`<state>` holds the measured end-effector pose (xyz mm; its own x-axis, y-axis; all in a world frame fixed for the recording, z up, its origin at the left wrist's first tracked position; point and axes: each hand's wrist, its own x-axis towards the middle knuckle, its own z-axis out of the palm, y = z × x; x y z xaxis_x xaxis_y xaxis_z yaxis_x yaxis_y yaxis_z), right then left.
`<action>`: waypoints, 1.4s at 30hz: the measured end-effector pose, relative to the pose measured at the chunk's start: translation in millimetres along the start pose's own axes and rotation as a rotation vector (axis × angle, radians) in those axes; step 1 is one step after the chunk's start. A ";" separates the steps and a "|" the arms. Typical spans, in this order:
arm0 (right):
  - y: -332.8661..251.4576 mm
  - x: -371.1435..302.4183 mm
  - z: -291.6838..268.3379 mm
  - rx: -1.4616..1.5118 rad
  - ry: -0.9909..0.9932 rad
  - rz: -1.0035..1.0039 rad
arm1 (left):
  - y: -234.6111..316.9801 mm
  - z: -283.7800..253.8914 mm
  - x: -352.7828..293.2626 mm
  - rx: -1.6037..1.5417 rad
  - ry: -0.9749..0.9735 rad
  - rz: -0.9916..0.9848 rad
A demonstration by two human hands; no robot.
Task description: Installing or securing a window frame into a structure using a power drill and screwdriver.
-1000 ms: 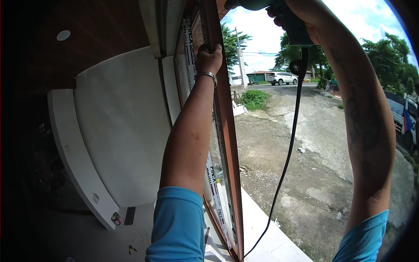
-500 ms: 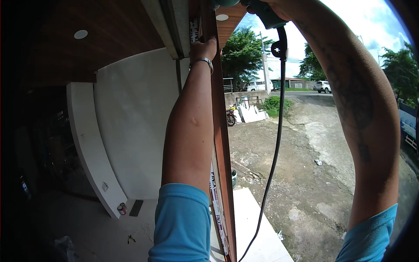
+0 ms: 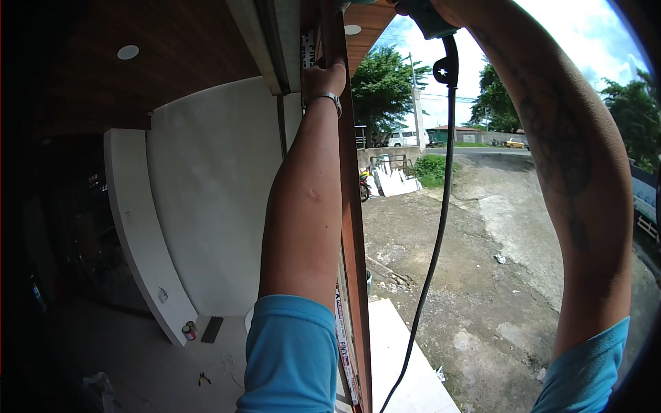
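Note:
Above me, my left hand (image 3: 325, 79) is closed round the upright brown frame (image 3: 352, 241), with a watch on the wrist. A strip of printed protective tape (image 3: 346, 351) runs along the frame's inner side. At the top edge of the view my right hand (image 3: 451, 9), mostly cut off, grips the handle of a green corded power drill (image 3: 428, 19). The drill's nose reaches left toward the upper frame; its tip is out of view. From the handle a black cord (image 3: 441, 227) hangs down past the frame's outer side.
Indoors on the left are a white wall panel (image 3: 148, 241), cans (image 3: 189, 331), a dark ribbed piece (image 3: 213, 330) and pliers (image 3: 204, 378) on the floor. Outside, a white slab (image 3: 406, 365) borders rough ground, with white scrap sheets (image 3: 398, 180) farther off.
My view has shifted slightly, and both arms appear a little farther right. Both hands keep their hold. On the road, the white car has gone and a yellow vehicle shows.

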<state>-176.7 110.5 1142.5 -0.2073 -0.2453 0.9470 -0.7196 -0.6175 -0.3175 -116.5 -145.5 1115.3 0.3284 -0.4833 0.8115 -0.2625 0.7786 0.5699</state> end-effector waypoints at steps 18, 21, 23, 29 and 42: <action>18.9 0.7 -3.5 0.060 -0.126 -0.165 | -3.2 1.3 -1.9 -0.005 0.037 0.028; 11.6 -1.9 -1.1 0.039 -0.099 -0.168 | -13.1 15.2 10.5 -0.017 0.257 0.100; 8.4 -5.4 -0.6 0.029 -0.094 -0.157 | -17.1 11.8 16.2 -0.014 0.189 0.063; 15.5 -1.4 1.7 0.016 -0.097 -0.148 | -6.3 -2.3 6.1 0.025 0.018 -0.070; 0.6 42.2 -4.4 -0.341 -0.446 -0.219 | -13.2 6.0 19.0 -0.046 -0.052 -0.050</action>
<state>-188.9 103.1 1182.5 0.2144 -0.4749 0.8535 -0.9016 -0.4323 -0.0141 -112.2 -167.4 1123.9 0.2917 -0.5413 0.7886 -0.2044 0.7701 0.6043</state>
